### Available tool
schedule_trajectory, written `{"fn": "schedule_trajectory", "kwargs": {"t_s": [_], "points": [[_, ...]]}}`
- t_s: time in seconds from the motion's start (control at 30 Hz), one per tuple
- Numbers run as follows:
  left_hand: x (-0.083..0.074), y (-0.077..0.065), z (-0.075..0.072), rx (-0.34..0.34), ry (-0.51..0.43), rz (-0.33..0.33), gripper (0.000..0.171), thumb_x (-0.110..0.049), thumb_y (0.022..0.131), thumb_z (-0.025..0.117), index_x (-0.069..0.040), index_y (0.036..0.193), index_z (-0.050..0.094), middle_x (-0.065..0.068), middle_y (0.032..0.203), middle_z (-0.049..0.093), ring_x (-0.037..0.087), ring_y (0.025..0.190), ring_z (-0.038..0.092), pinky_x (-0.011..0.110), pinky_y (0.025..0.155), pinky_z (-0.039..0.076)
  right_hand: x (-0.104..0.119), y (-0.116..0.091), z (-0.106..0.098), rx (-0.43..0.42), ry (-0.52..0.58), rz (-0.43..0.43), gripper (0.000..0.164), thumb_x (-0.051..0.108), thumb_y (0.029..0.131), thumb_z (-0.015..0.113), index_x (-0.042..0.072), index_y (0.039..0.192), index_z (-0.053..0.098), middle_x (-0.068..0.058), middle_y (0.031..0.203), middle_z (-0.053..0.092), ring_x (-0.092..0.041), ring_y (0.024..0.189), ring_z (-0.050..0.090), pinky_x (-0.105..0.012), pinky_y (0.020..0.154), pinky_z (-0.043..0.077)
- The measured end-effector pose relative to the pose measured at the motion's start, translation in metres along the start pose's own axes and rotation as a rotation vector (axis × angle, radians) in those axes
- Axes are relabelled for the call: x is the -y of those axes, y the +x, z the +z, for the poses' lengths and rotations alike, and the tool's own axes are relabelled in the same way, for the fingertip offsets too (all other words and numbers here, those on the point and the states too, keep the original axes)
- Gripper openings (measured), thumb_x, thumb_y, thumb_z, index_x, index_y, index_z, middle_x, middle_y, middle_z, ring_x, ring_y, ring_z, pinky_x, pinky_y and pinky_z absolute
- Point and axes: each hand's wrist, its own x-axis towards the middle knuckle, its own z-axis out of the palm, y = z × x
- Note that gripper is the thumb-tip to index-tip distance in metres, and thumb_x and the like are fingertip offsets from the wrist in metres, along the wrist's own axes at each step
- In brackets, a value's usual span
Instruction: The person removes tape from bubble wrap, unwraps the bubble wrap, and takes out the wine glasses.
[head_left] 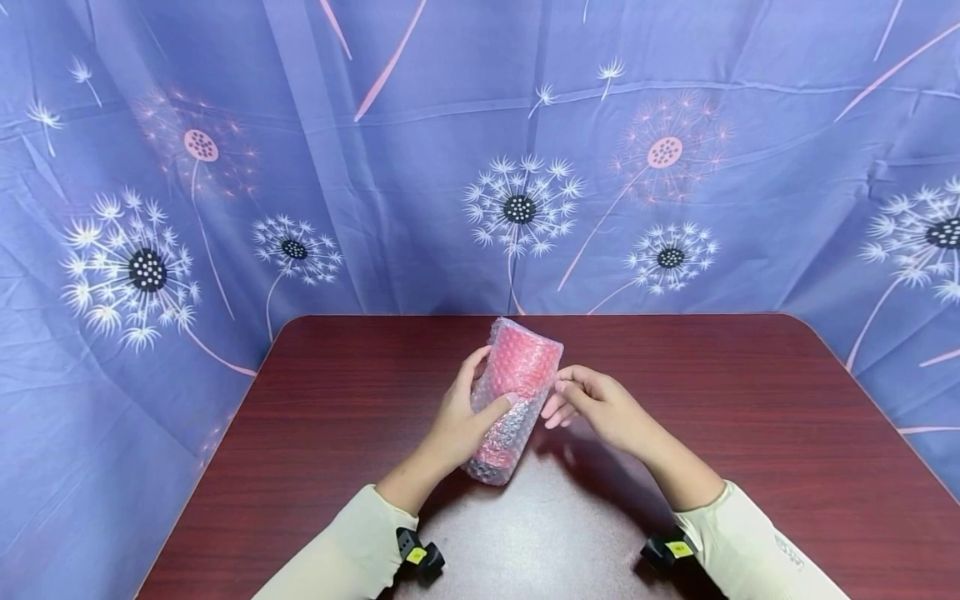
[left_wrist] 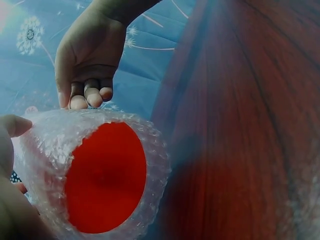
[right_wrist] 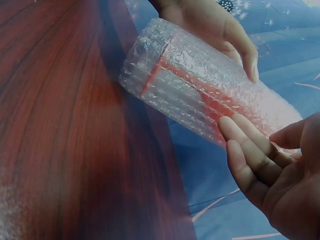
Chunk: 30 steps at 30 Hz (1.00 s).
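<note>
A red, round-ended object wrapped in clear bubble wrap (head_left: 517, 367) is held up at a tilt above the table in the head view. My left hand (head_left: 465, 425) grips it from the left, with the thumb across its front. At the right edge, my right hand (head_left: 600, 408) brings thumb and index finger together at the bubble wrap, seemingly pinching it; its other fingers hang loosely bent. The left wrist view shows the object's red round end (left_wrist: 107, 177) inside the wrap opening. In the right wrist view, clear wrap (right_wrist: 150, 55) extends past the red part.
A dark red wood-grain table (head_left: 337, 392) lies beneath the hands. Behind and beside it hangs a blue cloth (head_left: 420, 208) with a dandelion print. Dark devices with yellow labels sit at both wrists, beside the pale sleeves (head_left: 352, 542).
</note>
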Motion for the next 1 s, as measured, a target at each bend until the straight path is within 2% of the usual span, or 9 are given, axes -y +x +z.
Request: {"fn": "schedule_trajectory", "kwargs": {"t_s": [0.1, 0.23, 0.37, 0.57, 0.67, 0.73, 0.8, 0.9, 1.0], "points": [[-0.0002, 0.0007, -0.0002, -0.004, -0.004, -0.011, 0.077, -0.034, 0.09, 0.074, -0.035, 0.155, 0.032, 0.012, 0.142, 0.055, 0.029, 0.118, 0.062, 0.047, 0.098, 0.055, 0.0004, -0.0008, -0.0002, 0.003, 0.004, 0.013, 0.029, 0.013, 0.109, 0.041, -0.01, 0.122, 0.054, -0.028, 0.093, 0.071, -0.024, 0.08, 0.075, -0.043, 0.078, 0.062], [0.0002, 0.0012, -0.0002, -0.01, 0.002, -0.039, 0.087, -0.04, 0.088, 0.077, -0.039, 0.157, 0.025, 0.009, 0.145, 0.055, 0.027, 0.121, 0.061, 0.048, 0.101, 0.053, 0.0004, -0.0016, -0.0002, 0.008, 0.022, 0.03, 0.029, 0.014, 0.11, 0.039, -0.008, 0.123, 0.052, -0.026, 0.093, 0.07, -0.024, 0.08, 0.074, -0.042, 0.076, 0.062], [0.0009, 0.0017, -0.0002, -0.017, -0.011, -0.056, 0.093, -0.041, 0.087, 0.078, -0.044, 0.158, 0.019, 0.004, 0.148, 0.053, 0.026, 0.122, 0.063, 0.046, 0.101, 0.054, -0.0005, -0.0014, 0.0001, 0.014, 0.039, 0.012, 0.026, 0.014, 0.11, 0.038, -0.007, 0.121, 0.049, -0.028, 0.095, 0.069, -0.027, 0.08, 0.075, -0.041, 0.074, 0.062], [0.0012, 0.0021, 0.0005, -0.042, -0.039, -0.029, 0.087, -0.036, 0.087, 0.078, -0.037, 0.157, 0.027, 0.006, 0.151, 0.051, 0.028, 0.124, 0.062, 0.045, 0.102, 0.054, -0.0012, -0.0003, 0.0005, 0.007, 0.031, -0.023, 0.024, 0.012, 0.11, 0.039, -0.01, 0.116, 0.044, -0.037, 0.104, 0.068, -0.037, 0.085, 0.075, -0.048, 0.076, 0.061], [0.0007, 0.002, 0.0008, -0.053, -0.049, -0.025, 0.085, -0.034, 0.087, 0.078, -0.035, 0.156, 0.029, 0.007, 0.15, 0.051, 0.029, 0.124, 0.062, 0.045, 0.101, 0.054, -0.0009, 0.0001, 0.0004, -0.001, 0.029, -0.012, 0.025, 0.014, 0.109, 0.041, -0.01, 0.114, 0.045, -0.037, 0.106, 0.068, -0.037, 0.086, 0.075, -0.049, 0.077, 0.061], [0.0003, 0.0018, 0.001, -0.058, -0.051, -0.019, 0.083, -0.034, 0.087, 0.078, -0.035, 0.156, 0.031, 0.008, 0.15, 0.052, 0.03, 0.123, 0.062, 0.045, 0.101, 0.054, -0.0008, 0.0003, -0.0002, -0.018, 0.002, -0.009, 0.024, 0.015, 0.109, 0.043, -0.008, 0.112, 0.047, -0.033, 0.099, 0.07, -0.035, 0.082, 0.075, -0.047, 0.076, 0.062], [0.0, 0.0017, 0.0012, -0.063, -0.054, -0.014, 0.081, -0.033, 0.088, 0.078, -0.034, 0.155, 0.032, 0.009, 0.149, 0.052, 0.031, 0.122, 0.062, 0.046, 0.101, 0.054, -0.0003, 0.0, -0.001, -0.049, -0.036, -0.006, 0.021, 0.015, 0.108, 0.047, -0.005, 0.11, 0.051, -0.024, 0.084, 0.07, -0.035, 0.076, 0.074, -0.043, 0.07, 0.061], [-0.0001, 0.0014, 0.0016, -0.069, -0.063, -0.013, 0.078, -0.031, 0.088, 0.078, -0.036, 0.153, 0.034, 0.009, 0.147, 0.053, 0.03, 0.123, 0.061, 0.046, 0.101, 0.054, 0.0003, -0.0006, -0.0024, -0.093, -0.071, -0.004, 0.015, 0.015, 0.105, 0.052, 0.0, 0.107, 0.057, -0.012, 0.066, 0.061, -0.036, 0.066, 0.071, -0.037, 0.063, 0.059], [0.0005, 0.0015, 0.002, -0.072, -0.073, -0.011, 0.077, -0.03, 0.089, 0.078, -0.037, 0.153, 0.035, 0.01, 0.146, 0.053, 0.03, 0.123, 0.06, 0.046, 0.102, 0.054, 0.0012, -0.001, -0.0028, -0.088, -0.056, -0.015, 0.015, 0.013, 0.105, 0.052, 0.0, 0.106, 0.057, -0.01, 0.065, 0.06, -0.033, 0.066, 0.071, -0.037, 0.064, 0.06]]}}
